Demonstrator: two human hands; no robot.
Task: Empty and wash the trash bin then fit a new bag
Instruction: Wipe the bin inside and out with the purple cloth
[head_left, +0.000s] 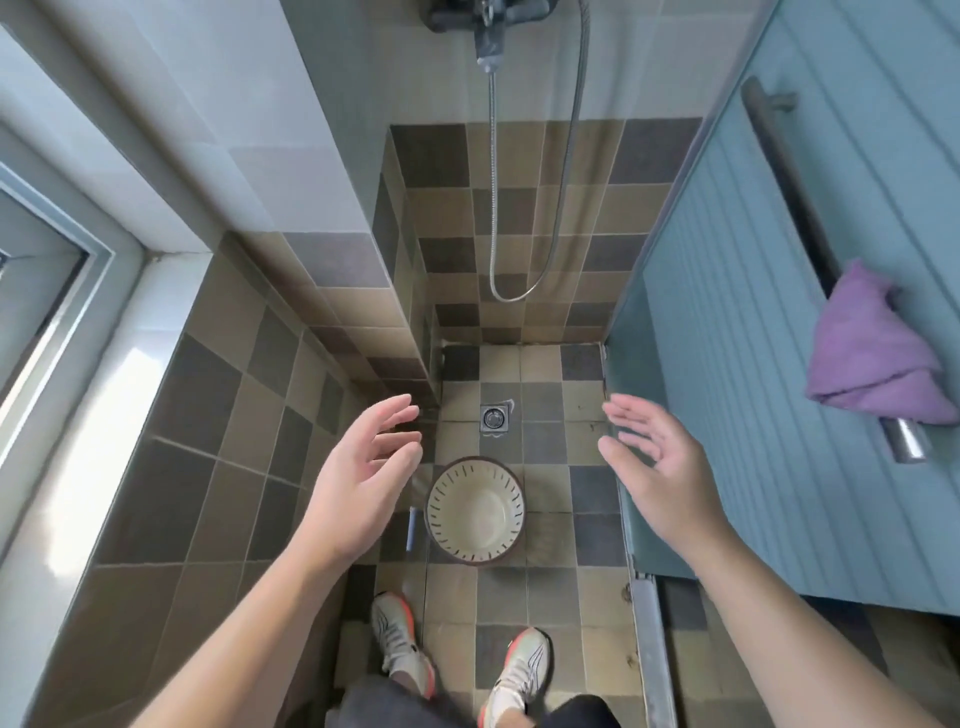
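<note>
Neither hand holds anything: the left hand (358, 478) and the right hand (660, 467) hover with fingers spread and relaxed, one to each side and well above the trash bin (474, 509). The bin stands upright on the tiled shower floor (545, 447), empty and with no bag in it, just short of the floor drain (493, 417). A small blue object (412, 529), too small to identify, lies on the tiles touching or just beside the bin's left rim. The shower hose (524, 291) hangs in a loop from the mixer (488, 31) above. The risks look plain enough: a light bin may tip or skid under a strong spray, the floor turns slippery beneath the shoes (400, 644), and spray could soak the purple towel (872, 353) on the door rail.
</note>
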